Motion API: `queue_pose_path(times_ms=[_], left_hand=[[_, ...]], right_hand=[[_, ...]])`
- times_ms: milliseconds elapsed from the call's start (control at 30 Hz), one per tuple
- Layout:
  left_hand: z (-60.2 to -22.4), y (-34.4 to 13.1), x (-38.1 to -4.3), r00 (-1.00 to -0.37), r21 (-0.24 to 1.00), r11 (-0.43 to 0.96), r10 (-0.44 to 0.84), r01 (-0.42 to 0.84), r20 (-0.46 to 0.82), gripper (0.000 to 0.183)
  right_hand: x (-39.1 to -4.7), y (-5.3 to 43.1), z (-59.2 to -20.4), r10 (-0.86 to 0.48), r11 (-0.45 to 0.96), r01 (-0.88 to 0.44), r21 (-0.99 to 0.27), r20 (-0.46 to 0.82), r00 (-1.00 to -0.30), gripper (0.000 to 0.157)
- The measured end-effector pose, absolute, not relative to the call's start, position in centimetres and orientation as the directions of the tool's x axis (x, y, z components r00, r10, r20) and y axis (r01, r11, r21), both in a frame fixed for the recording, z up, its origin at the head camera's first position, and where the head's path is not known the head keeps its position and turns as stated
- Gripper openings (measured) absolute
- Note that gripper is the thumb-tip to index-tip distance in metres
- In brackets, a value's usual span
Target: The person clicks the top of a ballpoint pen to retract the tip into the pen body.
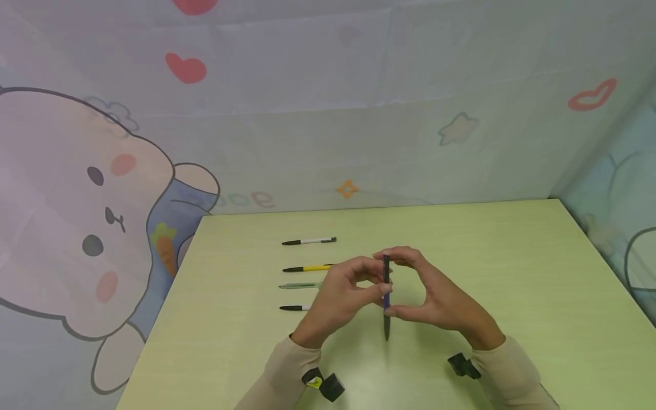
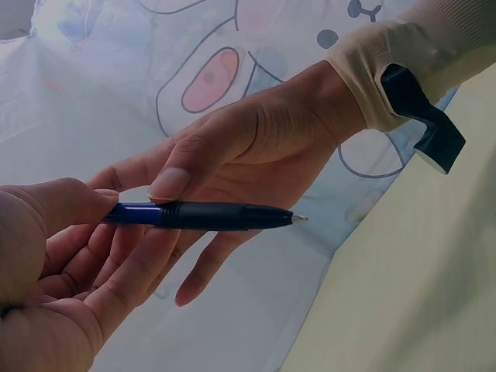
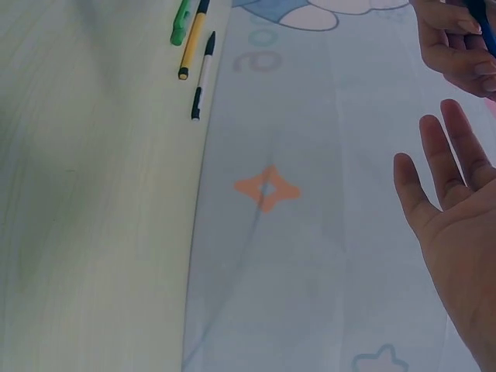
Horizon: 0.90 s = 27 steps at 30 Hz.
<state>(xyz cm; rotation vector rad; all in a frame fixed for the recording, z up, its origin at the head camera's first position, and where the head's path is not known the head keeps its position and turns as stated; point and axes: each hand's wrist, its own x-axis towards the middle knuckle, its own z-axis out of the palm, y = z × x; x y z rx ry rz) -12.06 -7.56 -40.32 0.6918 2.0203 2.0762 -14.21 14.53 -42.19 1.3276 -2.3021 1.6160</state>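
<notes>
- Wall cloth (image 1: 328,85): pale, w/ red hearts (image 1: 186,68), up behind the table.
- Table (image 1: 538,273): yellow-green, w/ a row of pens on it.
- Bear pic (image 1: 56,216): on the cloth, far left, tipped on its side, w/ a carrot (image 1: 165,253).
- L sleeve (image 1: 282,364) & R sleeve (image 1: 512,370): tan, both over the table's near part.
- L hand (image 1: 338,299): pinches the blue pen (image 1: 386,299) near its middle, thumb on 1 side, fingers on the other.
- R hand (image 1: 443,299): makes a big C; thumb on the pen's lower part, fingertips by its top end. Other fingers pretty straight.
- Blue pen: up off the table, btwn both hands, w/ black grip & metal tip out.
- White pen (image 1: 310,241), yellow pen (image 1: 307,269), green pen (image 1: 299,286), black-&-white pen (image 1: 293,308): L of the hands, lying flat, not touching ea. other. Last 1 is part hidden by the L hand.
- Black blocks (image 1: 332,387): 1 at ea. sleeve.
</notes>
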Motion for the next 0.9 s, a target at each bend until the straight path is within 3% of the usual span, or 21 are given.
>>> queue_pose_path(times_ms=[400,900], left_hand=[[-40.0,-7.8,-12.1,-0.876,0.978,-0.083,0.436,0.19,0.207,0.018],[-40.2,-7.9,-12.2,-0.874,0.99,-0.047,0.464,0.135,0.141,0.022]], right_hand=[[-14.1,14.4,-41.4,-0.615,0.113,-0.65,-0.752,0.461,-0.64,0.086],[-13.4,14.1,-40.0,-0.596,0.099,-0.689,-0.718,0.511,-0.619,0.097]])
